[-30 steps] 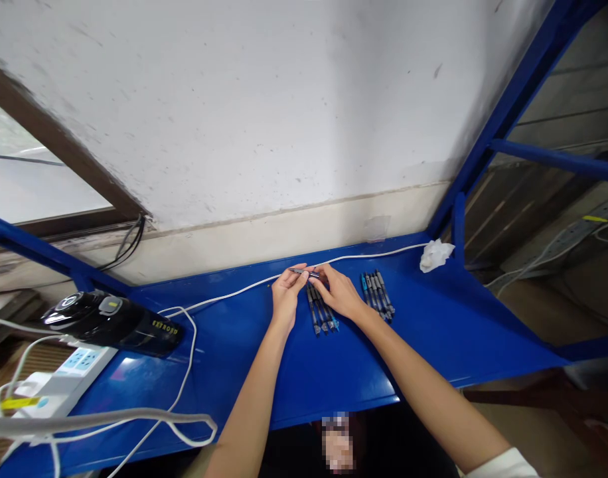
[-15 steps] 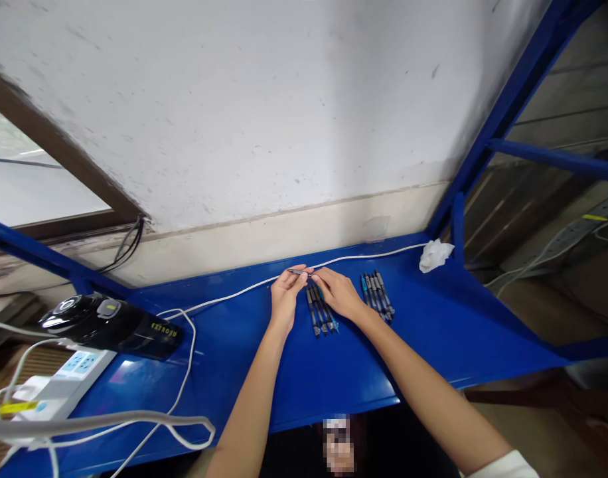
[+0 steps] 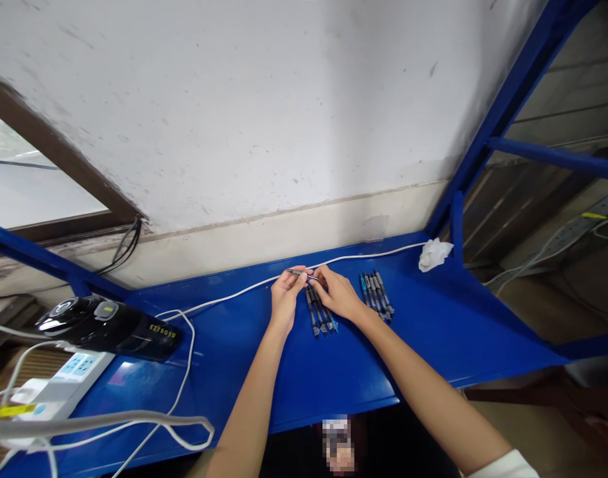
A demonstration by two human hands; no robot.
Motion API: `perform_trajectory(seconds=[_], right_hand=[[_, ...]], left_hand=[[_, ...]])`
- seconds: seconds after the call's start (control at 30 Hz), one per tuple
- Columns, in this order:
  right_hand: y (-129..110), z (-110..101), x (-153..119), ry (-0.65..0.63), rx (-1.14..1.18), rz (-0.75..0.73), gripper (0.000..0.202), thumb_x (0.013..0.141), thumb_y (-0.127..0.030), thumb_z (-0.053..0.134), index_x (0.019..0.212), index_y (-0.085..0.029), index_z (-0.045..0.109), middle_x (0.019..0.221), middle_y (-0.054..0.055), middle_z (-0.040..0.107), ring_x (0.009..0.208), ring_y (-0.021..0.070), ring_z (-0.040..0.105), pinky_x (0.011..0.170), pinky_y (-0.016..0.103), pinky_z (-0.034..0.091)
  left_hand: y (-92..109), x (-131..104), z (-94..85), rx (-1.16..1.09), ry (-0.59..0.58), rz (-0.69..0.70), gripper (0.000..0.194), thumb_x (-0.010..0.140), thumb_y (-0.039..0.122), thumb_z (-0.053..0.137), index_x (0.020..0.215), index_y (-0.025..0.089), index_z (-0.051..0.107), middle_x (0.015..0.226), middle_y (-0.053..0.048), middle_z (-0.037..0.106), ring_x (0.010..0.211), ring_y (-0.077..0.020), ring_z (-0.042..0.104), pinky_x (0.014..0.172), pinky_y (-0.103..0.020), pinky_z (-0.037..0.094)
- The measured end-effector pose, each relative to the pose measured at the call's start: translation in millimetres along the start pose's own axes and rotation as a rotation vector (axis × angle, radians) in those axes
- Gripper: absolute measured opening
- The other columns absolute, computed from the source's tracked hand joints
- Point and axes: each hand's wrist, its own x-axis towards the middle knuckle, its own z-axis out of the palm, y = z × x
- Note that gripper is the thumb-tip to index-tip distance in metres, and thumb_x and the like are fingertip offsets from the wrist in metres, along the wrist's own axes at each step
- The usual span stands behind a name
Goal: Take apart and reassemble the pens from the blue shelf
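Note:
My left hand [image 3: 285, 292] pinches a slim dark pen [image 3: 297, 272] near the back of the blue table. My right hand [image 3: 335, 290] has its thumb and fingers closed round the pen's right end, so both hands share it. Just below the hands lies a row of several dark pens [image 3: 320, 315] with grey grips, partly covered by my right hand. A second group of several pens [image 3: 377, 297], some with light-blue parts, rests side by side to the right of my right hand.
On the blue table [image 3: 334, 378], a black bottle [image 3: 115, 327] lies at the left by a white power strip [image 3: 75, 375] and loose white cables. A cable [image 3: 249, 287] runs along the back to crumpled white tissue [image 3: 435, 255]. Blue frame posts [image 3: 488, 126] rise at the right.
My right hand has shifted slightly along the pen, and more of the pen's right part shows between the hands. The pens on the table have stayed put.

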Motion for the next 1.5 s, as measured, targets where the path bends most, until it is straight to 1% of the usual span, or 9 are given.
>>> perform_trajectory(seconds=[0.2,0.37,0.5,0.63,0.87,1.03,1.17,1.43,1.5], right_hand=[[0.2,0.0,0.8,-0.003,-0.002,-0.04,0.026,0.115,-0.034,0.042,0.125,-0.028,0.065,0.121,0.006,0.076,0.106,0.0243,0.072,0.085,0.031,0.051],[-0.4,-0.2,1.4,0.014,0.05,0.009,0.018,0.111,-0.039,0.052,0.115,-0.026,0.064,0.099,0.004,0.077,0.085,0.0231,0.072,0.075,0.03,0.047],[-0.4,0.3,1.5,0.005,0.039,-0.008,0.021,0.114,-0.036,0.046,0.108,-0.027,0.064,0.102,0.004,0.077,0.088,0.023,0.071,0.073,0.028,0.043],[-0.2,0.8,1.5,0.026,0.066,-0.006,0.017,0.111,-0.039,0.052,0.107,-0.026,0.063,0.098,0.004,0.076,0.082,0.0221,0.069,0.072,0.028,0.041],[0.6,1.5,5.0,0.03,0.226,0.021,0.034,0.112,-0.042,0.047,0.094,-0.025,0.069,0.075,0.0,0.069,0.065,0.0188,0.06,0.064,0.028,0.038],[-1.2,1.9,4.7,0.102,0.296,0.0,0.021,0.107,-0.043,0.057,0.108,-0.025,0.068,0.088,0.001,0.074,0.07,0.0192,0.063,0.067,0.028,0.043],[-2.1,0.7,3.6,0.115,0.236,-0.021,0.02,0.108,-0.041,0.056,0.101,-0.025,0.068,0.089,0.002,0.074,0.073,0.0197,0.063,0.069,0.029,0.042],[-5.0,-1.6,8.2,0.078,0.503,0.098,0.035,0.102,-0.052,0.064,0.083,-0.022,0.066,0.072,-0.002,0.065,0.063,0.0161,0.053,0.059,0.028,0.037],[-6.7,-1.7,9.3,0.085,0.616,0.145,0.034,0.098,-0.054,0.07,0.084,-0.023,0.068,0.066,-0.003,0.064,0.059,0.0156,0.053,0.058,0.028,0.038]], left_hand=[[0.4,-0.4,-0.4,0.008,0.012,0.002,0.035,0.084,0.04,0.088,0.11,0.02,0.077,0.11,-0.009,0.082,0.105,-0.023,0.075,0.089,-0.032,0.054],[0.8,-0.3,-0.3,0.004,0.012,0.003,0.033,0.084,0.039,0.087,0.11,0.02,0.076,0.109,-0.009,0.081,0.106,-0.0239,0.075,0.091,-0.033,0.054],[-0.1,0.1,-0.8,0.003,0.011,0.009,0.03,0.086,0.038,0.086,0.108,0.02,0.076,0.11,-0.009,0.081,0.108,-0.0241,0.074,0.091,-0.033,0.053],[-1.2,0.5,-1.9,-0.012,0.002,0.018,0.03,0.088,0.037,0.084,0.112,0.02,0.075,0.111,-0.009,0.081,0.109,-0.0236,0.074,0.094,-0.034,0.053],[1.6,1.4,-0.5,-0.033,-0.028,0.025,0.028,0.088,0.035,0.084,0.109,0.02,0.074,0.116,-0.01,0.081,0.11,-0.0234,0.074,0.097,-0.034,0.051],[1.8,1.2,-0.3,-0.09,0.0,0.008,0.034,0.088,0.039,0.085,0.114,0.022,0.072,0.12,-0.011,0.081,0.113,-0.0255,0.074,0.101,-0.039,0.052],[0.2,2.1,-4.6,-0.107,0.046,-0.003,0.028,0.089,0.041,0.083,0.107,0.02,0.077,0.119,-0.011,0.08,0.113,-0.0242,0.073,0.095,-0.035,0.053],[4.1,3.3,-4.3,-0.131,0.01,0.002,0.025,0.09,0.04,0.083,0.104,0.021,0.079,0.117,-0.01,0.081,0.114,-0.0238,0.073,0.099,-0.034,0.051],[5.0,2.9,-3.3,-0.128,0.012,-0.002,0.025,0.09,0.041,0.083,0.105,0.021,0.079,0.118,-0.01,0.081,0.114,-0.0241,0.073,0.099,-0.035,0.052]])
